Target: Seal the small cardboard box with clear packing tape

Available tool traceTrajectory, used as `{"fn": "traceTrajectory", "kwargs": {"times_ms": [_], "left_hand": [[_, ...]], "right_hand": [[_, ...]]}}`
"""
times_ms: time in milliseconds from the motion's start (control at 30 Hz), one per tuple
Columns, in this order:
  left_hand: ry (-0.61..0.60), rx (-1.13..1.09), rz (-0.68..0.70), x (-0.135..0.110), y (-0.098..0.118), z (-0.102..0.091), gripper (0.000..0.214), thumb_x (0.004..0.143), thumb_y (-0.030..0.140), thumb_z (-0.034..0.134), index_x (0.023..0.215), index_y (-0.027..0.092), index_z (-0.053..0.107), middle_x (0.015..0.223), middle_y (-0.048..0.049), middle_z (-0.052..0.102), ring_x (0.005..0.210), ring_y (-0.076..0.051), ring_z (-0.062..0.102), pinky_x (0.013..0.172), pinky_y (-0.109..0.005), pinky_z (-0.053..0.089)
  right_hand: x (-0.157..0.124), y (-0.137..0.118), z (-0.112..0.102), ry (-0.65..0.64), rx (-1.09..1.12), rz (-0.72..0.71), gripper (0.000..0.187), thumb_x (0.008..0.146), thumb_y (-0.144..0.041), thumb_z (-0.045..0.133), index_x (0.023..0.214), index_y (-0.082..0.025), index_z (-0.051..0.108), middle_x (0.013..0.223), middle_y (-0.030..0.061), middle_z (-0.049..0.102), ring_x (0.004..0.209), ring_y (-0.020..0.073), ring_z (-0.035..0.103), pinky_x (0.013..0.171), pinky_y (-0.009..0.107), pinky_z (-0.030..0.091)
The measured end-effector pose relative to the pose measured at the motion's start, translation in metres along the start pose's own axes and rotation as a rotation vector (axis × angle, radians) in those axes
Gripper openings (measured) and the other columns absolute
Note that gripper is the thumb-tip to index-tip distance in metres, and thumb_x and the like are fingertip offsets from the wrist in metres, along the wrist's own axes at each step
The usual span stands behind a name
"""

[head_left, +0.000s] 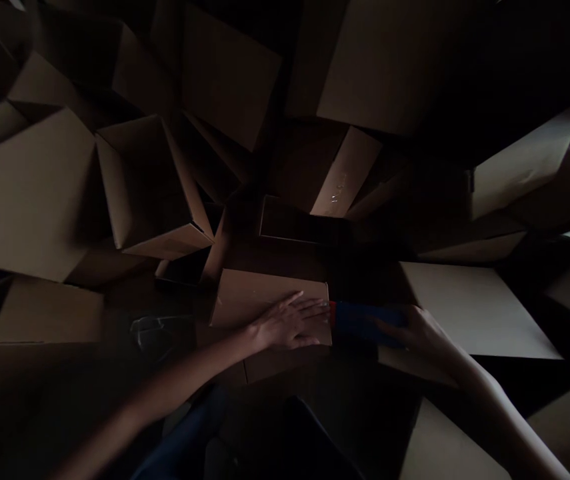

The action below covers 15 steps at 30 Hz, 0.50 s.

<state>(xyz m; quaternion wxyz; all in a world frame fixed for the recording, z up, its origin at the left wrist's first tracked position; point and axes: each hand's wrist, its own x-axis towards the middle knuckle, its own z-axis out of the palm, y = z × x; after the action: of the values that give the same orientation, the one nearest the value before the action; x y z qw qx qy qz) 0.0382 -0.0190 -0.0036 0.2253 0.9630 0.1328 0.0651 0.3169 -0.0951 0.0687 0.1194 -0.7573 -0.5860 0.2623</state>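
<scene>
My left hand [285, 323] lies flat on top of a closed cardboard box [249, 300], fingers spread toward the box's right edge. My right hand [425, 333] comes in from the lower right and wraps over a blue hand tool [369, 322], possibly a tape dispenser. The tool's red end [333, 313] sits against the box's right edge, close to my left fingertips. Poor light hides most of the tool's shape.
Several open cardboard boxes [149, 187] with raised flaps surround the hands on a dark floor. A pale flat board [475, 313] lies to the right. A crumpled clear plastic piece [152, 331] lies left of the box.
</scene>
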Motion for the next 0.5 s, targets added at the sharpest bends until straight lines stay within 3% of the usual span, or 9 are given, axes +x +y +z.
{"fn": "traceTrajectory", "kwargs": {"times_ms": [133, 300, 500], "left_hand": [[-0.006, -0.035, -0.029, 0.006, 0.007, 0.000, 0.066, 0.099, 0.054, 0.041, 0.156, 0.024, 0.023, 0.159, -0.0050, 0.035, 0.152, -0.019, 0.018, 0.126, -0.049, 0.004], [0.047, -0.024, -0.019, 0.011, 0.008, 0.010, 0.074, 0.096, 0.055, 0.049, 0.156, 0.022, 0.021, 0.156, -0.0093, 0.040, 0.151, -0.023, 0.021, 0.126, -0.053, 0.004], [0.023, 0.018, -0.005, 0.012, 0.005, 0.013, 0.078, 0.096, 0.058, 0.044, 0.158, 0.023, 0.013, 0.162, -0.0053, 0.030, 0.152, -0.023, 0.018, 0.126, -0.053, 0.002]], "right_hand": [[0.000, -0.002, 0.000, -0.007, 0.005, 0.016, 0.045, 0.075, -0.062, 0.062, 0.077, -0.019, 0.073, 0.063, 0.0065, 0.067, 0.058, 0.0203, 0.062, 0.051, 0.028, 0.043], [-0.001, -0.001, 0.000, -0.002, -0.015, 0.014, 0.047, 0.074, -0.064, 0.062, 0.073, -0.018, 0.072, 0.061, 0.0066, 0.066, 0.058, 0.0204, 0.061, 0.050, 0.029, 0.042], [0.000, 0.005, 0.002, -0.026, -0.015, 0.021, 0.050, 0.075, -0.065, 0.061, 0.083, -0.018, 0.074, 0.069, 0.0058, 0.069, 0.064, 0.0203, 0.063, 0.058, 0.029, 0.046]]}}
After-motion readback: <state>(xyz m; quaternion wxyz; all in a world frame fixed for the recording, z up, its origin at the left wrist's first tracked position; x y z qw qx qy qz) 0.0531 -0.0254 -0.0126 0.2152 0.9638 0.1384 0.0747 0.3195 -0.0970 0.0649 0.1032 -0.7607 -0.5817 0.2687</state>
